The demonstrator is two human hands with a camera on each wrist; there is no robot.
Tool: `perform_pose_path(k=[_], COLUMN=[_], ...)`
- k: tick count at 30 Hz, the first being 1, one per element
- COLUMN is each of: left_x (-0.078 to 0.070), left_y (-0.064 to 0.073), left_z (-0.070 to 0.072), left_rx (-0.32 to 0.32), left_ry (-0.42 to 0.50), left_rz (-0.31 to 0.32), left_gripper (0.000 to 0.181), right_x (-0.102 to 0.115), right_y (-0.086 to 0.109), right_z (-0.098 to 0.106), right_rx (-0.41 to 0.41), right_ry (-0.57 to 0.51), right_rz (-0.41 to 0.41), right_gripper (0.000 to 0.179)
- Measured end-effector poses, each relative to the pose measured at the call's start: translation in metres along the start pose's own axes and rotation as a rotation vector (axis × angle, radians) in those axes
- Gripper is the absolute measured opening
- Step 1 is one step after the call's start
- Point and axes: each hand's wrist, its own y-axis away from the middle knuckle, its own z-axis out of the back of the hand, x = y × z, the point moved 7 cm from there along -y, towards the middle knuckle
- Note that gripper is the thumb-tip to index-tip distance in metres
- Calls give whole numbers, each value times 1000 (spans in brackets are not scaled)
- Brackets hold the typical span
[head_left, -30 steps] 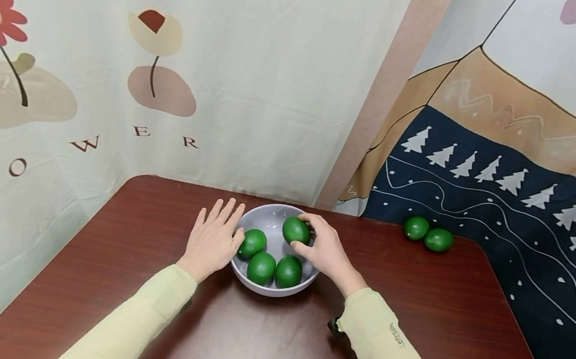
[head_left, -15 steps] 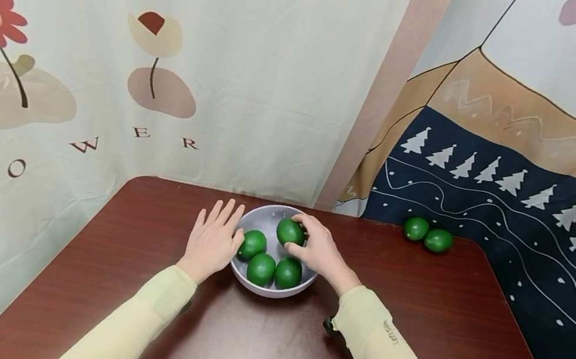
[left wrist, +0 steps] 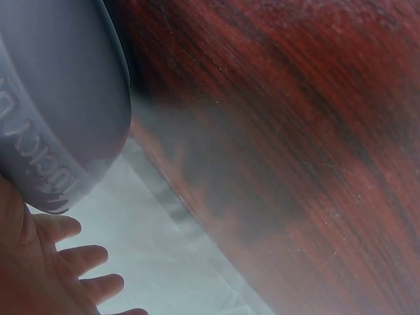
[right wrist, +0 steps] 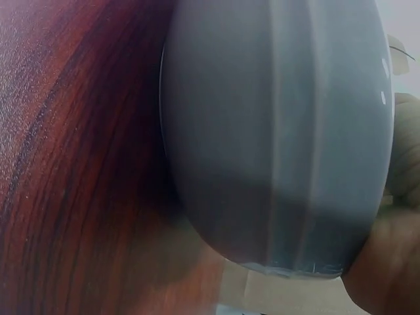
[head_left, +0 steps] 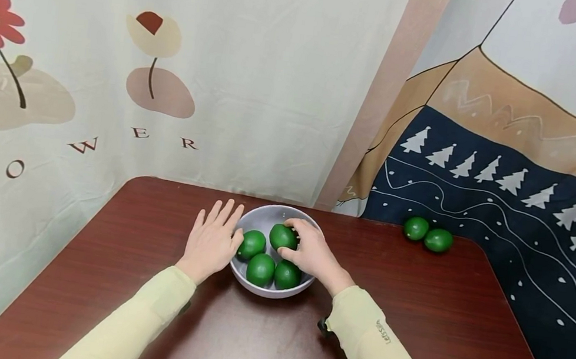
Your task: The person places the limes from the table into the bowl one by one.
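Note:
A grey-lavender bowl (head_left: 271,293) stands near the back of the table, with three green limes in it: one at the left (head_left: 251,246), two at the front, such as the front-left lime (head_left: 260,270). My right hand (head_left: 314,253) reaches over the bowl's right rim and holds another lime (head_left: 282,237) between thumb and fingers, inside the bowl. At the left rim, my left hand (head_left: 210,246) lies against the bowl with straight, spread fingers. Raised lettering shows on the bowl's side (left wrist: 59,111) in the left wrist view. Its plain wall (right wrist: 275,131) fills much of the right wrist view.
Two more limes lie side by side at the table's back right: a left one (head_left: 416,228) and a right one (head_left: 438,240). The dark red-brown table (head_left: 413,300) ends at a pale printed curtain (head_left: 277,83) behind the bowl.
My right hand has moved left and slightly towards me, carrying its lime from the bowl's back right to nearer its middle. The left hand has stayed at the rim.

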Motion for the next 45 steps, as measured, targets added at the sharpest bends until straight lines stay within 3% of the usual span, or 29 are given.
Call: perform_pose_path(k=[14, 45], left_x=[0, 0], left_y=[-1, -1], left_z=[0, 0], left_rx=[-6, 22], left_ry=[-1, 12], left_rz=[-5, 11], left_gripper=[59, 58], right_x=[1, -3], right_y=[-3, -10], right_z=[-8, -18], right_rx=[32, 84], right_ry=[66, 131], right_rz=[-11, -153], right_gripper=[52, 46])
